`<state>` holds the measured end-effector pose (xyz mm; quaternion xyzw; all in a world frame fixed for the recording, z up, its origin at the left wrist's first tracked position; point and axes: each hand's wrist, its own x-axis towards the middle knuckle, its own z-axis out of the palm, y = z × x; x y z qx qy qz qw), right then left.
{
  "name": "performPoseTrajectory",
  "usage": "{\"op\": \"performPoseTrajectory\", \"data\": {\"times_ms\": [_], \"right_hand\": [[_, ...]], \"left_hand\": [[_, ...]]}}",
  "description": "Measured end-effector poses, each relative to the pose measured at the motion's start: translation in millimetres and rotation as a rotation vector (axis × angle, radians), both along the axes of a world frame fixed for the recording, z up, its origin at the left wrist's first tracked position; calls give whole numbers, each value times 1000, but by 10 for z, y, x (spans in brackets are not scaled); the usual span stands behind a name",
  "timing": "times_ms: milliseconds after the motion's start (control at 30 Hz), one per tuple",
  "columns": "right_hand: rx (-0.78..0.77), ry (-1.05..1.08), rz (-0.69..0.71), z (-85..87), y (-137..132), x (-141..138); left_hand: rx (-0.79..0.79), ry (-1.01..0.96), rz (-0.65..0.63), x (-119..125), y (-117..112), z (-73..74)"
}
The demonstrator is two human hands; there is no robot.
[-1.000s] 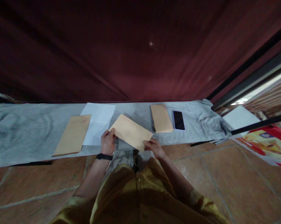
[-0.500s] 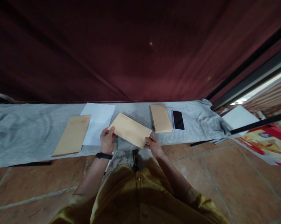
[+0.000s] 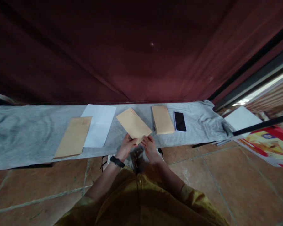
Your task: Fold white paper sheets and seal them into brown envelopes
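A gray cloth (image 3: 202,125) is spread out; the left hand (image 3: 127,146) and right hand (image 3: 150,147) pinch a brown envelope (image 3: 133,124) in their fingers, with a phone (image 3: 180,121) off to the fingers' right

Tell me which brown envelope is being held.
The middle envelope: left hand and right hand grip its near end. The left envelope and right pile lie untouched on grey cloth.
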<state>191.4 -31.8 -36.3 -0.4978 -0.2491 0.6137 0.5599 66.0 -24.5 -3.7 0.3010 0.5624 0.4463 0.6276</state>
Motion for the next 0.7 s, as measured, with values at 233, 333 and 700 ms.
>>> {"op": "performPoseTrajectory", "data": {"times_ms": [233, 333, 700], "right_hand": [[-91, 96, -138, 79, 81, 184], [-104, 44, -139, 83, 106, 288], [-42, -122, -189, 156, 215, 756]], "left_hand": [[-18, 2, -40, -67, 48, 28], [-14, 14, -68, -123, 79, 38], [61, 62, -131, 86, 353, 102]]}}
